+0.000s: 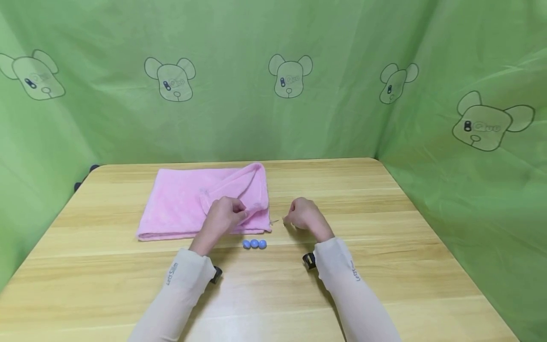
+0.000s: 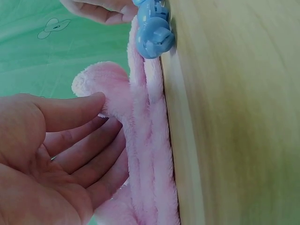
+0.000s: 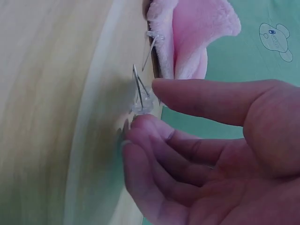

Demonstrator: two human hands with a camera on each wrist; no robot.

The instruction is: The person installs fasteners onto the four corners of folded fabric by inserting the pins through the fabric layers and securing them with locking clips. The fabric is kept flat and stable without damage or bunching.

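A pink fleece cloth (image 1: pixel 183 199) lies folded on the table, its right front corner turned back. My left hand (image 1: pixel 222 216) pinches that raised flap (image 2: pixel 105 79) between thumb and fingers. To the right of the cloth, my right hand (image 1: pixel 304 213) is low over the tabletop, thumb and fingertips apart around clear-headed pins (image 3: pixel 142 103). One fingertip seems to touch a clear head. Another clear-headed pin (image 3: pixel 152 44) lies by the cloth's edge. Three round blue plastic pieces (image 1: pixel 254 243) sit in a row in front of the cloth.
The wooden table (image 1: pixel 256 304) has green curtains (image 1: pixel 239 118) with bear-head prints behind it and at both sides. Black wrist bands (image 1: pixel 309 261) show under the cuffs. Dark round objects (image 1: pixel 77 186) stick out past the table's far left edge.
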